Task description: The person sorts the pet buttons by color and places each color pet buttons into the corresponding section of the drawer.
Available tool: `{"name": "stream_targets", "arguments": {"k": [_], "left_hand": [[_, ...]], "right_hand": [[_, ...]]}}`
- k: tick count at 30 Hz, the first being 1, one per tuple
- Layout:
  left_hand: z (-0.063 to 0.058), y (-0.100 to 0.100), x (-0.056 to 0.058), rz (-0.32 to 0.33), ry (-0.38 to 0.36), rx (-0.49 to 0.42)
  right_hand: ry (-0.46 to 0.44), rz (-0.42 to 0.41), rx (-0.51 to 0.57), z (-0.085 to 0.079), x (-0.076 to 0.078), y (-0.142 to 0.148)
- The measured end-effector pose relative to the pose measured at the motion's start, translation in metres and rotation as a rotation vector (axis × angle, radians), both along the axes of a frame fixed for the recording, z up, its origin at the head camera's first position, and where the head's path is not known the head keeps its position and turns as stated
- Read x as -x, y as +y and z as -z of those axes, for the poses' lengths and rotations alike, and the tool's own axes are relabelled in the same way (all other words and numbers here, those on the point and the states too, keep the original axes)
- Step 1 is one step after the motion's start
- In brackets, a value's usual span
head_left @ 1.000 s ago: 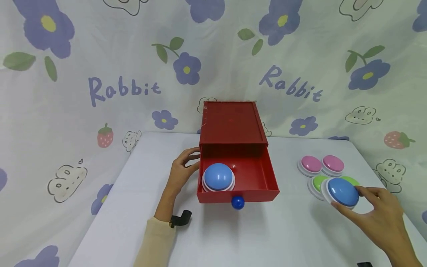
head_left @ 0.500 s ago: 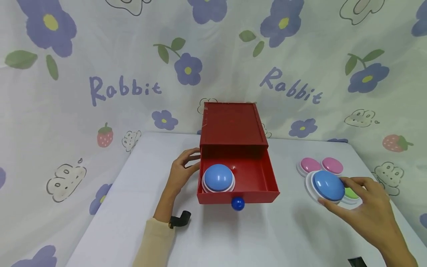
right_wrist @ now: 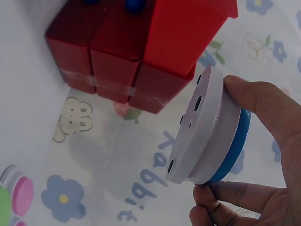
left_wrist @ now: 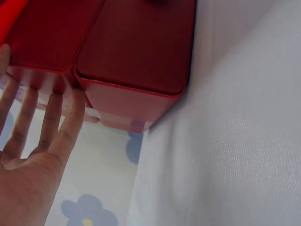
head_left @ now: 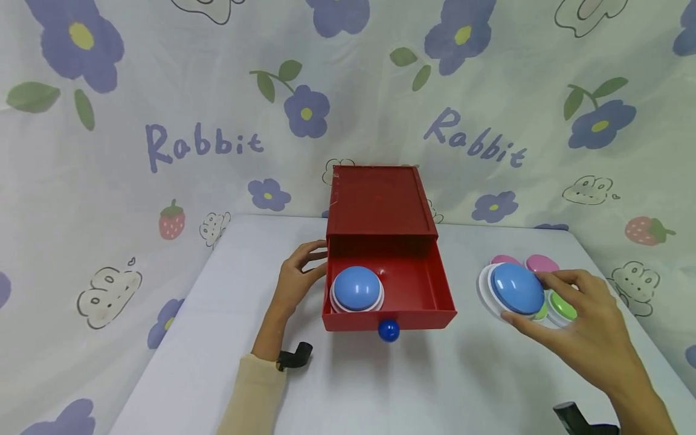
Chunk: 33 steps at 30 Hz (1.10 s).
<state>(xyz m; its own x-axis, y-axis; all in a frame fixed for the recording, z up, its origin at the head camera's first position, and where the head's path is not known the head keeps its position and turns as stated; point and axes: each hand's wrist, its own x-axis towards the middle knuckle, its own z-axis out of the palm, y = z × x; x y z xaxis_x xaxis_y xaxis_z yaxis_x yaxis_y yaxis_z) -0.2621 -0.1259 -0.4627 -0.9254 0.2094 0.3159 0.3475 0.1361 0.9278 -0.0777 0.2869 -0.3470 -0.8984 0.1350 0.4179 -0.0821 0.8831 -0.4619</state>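
My right hand [head_left: 589,338] pinches a blue dome push button [head_left: 516,288] by its rim, above the table at the right. In the right wrist view its white base [right_wrist: 207,127] is tilted, with the thumb on one edge and fingers on the opposite one. A red drawer cabinet [head_left: 377,199] stands mid-table, its top drawer [head_left: 413,281] pulled out. Inside that drawer, at the front left, sits another blue push button [head_left: 356,289]. My left hand [head_left: 293,281] rests its extended fingers against the cabinet's left side, holding nothing.
Pink push buttons [head_left: 542,263] and green push buttons [head_left: 562,306] lie on the white table [head_left: 435,386] at the right, partly hidden behind the held one. A blue knob [head_left: 388,330] juts from the drawer front. A patterned cloth [head_left: 348,78] hangs behind.
My right hand has carried the blue push button leftward and slightly up, over the green and pink ones. The left hand, cabinet and drawer stay where they were.
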Motion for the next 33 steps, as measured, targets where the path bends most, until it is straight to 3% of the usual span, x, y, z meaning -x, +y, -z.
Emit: {"name": "stream_targets", "arguments": {"k": [12, 25, 33], "left_hand": [[-0.001, 0.000, 0.002, 0.012, -0.034, -0.004], [0.001, -0.001, 0.000, 0.002, 0.019, -0.002], [0.001, -0.001, 0.000, 0.000, 0.014, 0.003]], "right_hand": [[0.056, -0.087, 0.045, -0.017, 0.006, -0.028], [0.074, -0.171, 0.094, -0.024, 0.016, -0.057], [0.073, -0.224, 0.119, -0.024, 0.023, -0.072]]}}
